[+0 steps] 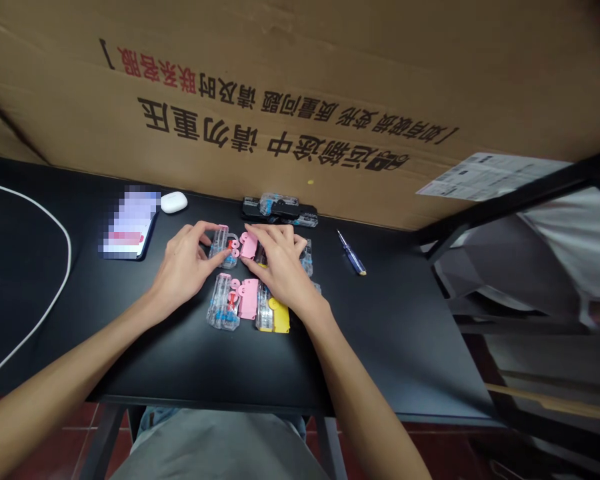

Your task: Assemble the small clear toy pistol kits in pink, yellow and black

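Note:
My left hand (183, 267) pinches a clear plastic piece with blue and red parts (225, 250) between thumb and forefinger. My right hand (284, 267) grips a pink plastic piece (250, 245) by its two ends, close beside the clear one. Nearer to me lies a similar row on the desk: a clear piece (223, 307), a pink piece (249, 299) and a clear-and-yellow piece (275, 315). Partly covered by my right hand, another clear piece with blue inside (307, 259) shows at its far side.
Behind my hands, black and clear plastic parts (280, 210) are stacked against a large cardboard box (330, 80). A small blue screwdriver (351, 253) lies to the right. On the left are a phone (130, 223), a white earphone case (174, 202) and a white cable (69, 250).

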{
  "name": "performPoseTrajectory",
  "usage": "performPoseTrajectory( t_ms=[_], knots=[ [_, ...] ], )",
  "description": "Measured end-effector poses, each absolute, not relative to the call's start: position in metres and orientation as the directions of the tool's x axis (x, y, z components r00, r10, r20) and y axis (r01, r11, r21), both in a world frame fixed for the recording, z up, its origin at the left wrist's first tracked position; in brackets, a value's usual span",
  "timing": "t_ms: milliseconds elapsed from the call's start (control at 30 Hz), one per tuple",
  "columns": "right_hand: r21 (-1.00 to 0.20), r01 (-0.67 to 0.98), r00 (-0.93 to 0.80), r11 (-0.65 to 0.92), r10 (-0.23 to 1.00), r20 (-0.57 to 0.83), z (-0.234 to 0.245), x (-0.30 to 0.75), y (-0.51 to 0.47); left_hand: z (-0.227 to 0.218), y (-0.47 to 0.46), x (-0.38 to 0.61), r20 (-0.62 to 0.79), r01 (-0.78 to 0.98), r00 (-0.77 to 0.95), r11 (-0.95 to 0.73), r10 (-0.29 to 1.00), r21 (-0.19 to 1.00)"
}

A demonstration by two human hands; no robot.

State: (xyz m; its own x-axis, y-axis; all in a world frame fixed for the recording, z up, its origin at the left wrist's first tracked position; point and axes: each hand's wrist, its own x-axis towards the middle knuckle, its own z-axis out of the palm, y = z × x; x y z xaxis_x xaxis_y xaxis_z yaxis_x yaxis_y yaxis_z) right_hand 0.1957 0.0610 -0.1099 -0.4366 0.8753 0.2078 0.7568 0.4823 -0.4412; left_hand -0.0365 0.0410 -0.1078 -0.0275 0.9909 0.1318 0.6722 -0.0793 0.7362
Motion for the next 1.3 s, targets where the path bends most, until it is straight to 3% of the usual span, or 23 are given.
performPoseTrajectory(
  t_ms=[1300],
  knots=[
    [-0.426, 0.782, -0.412, 0.455, 0.89, 0.195, -0.095, 0.199, 0.055, -0.106, 0.041, -0.035, 0.156, 0.715, 0.018, -0.121, 0.988, 0.688]
  ],
)
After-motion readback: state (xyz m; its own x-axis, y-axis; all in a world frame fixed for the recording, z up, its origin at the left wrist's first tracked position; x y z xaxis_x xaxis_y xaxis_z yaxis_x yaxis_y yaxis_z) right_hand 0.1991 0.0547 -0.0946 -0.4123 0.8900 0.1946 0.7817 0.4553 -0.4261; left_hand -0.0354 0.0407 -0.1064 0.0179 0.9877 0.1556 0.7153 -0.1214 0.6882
